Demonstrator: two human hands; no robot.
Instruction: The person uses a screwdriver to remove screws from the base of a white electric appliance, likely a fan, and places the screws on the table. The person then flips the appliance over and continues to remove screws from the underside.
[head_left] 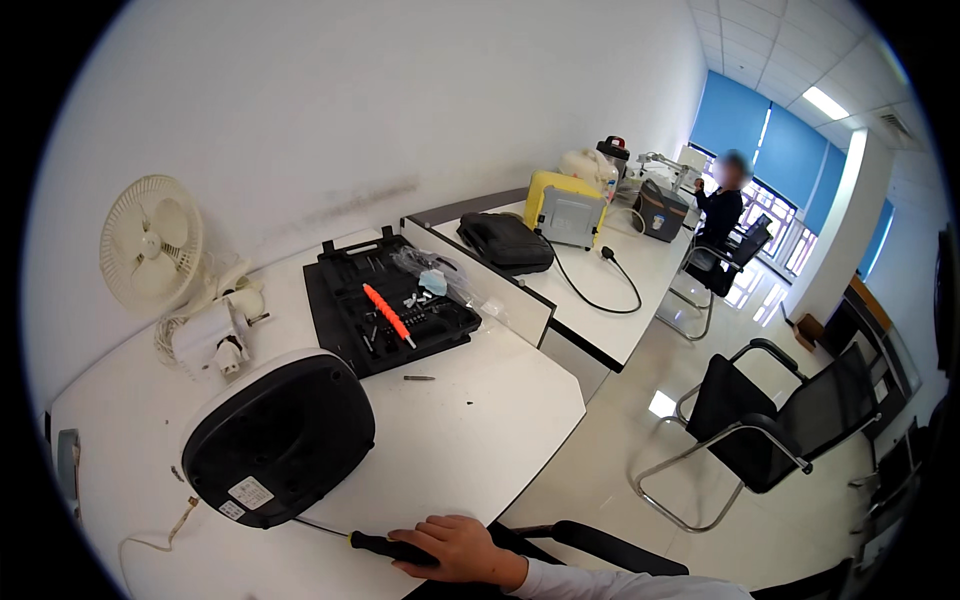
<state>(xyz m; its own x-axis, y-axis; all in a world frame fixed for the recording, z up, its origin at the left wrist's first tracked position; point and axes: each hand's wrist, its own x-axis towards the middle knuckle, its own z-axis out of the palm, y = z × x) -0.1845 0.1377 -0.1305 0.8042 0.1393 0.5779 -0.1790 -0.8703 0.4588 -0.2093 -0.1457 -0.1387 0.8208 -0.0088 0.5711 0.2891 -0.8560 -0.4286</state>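
– Which step?
– Tool work, seemingly: right hand [450, 550] clamped round the screwdriver [385, 546], shaft by the black base [290, 430] on the worktop [500, 395]; left hand unseen
– Next?
– Probably calls for steady aim

Right hand [455, 548]: one. Screwdriver, black-and-yellow [395, 548]: one. Orange tool [385, 309]: one. Black rounded housing [285, 435]: one; white labels [250, 492] on it: two. White fan head [150, 243]: one. Open tool case [330, 305]: one; its small pieces too tiny to count. Closed black case [505, 242]: one. Seated person [720, 210]: one.
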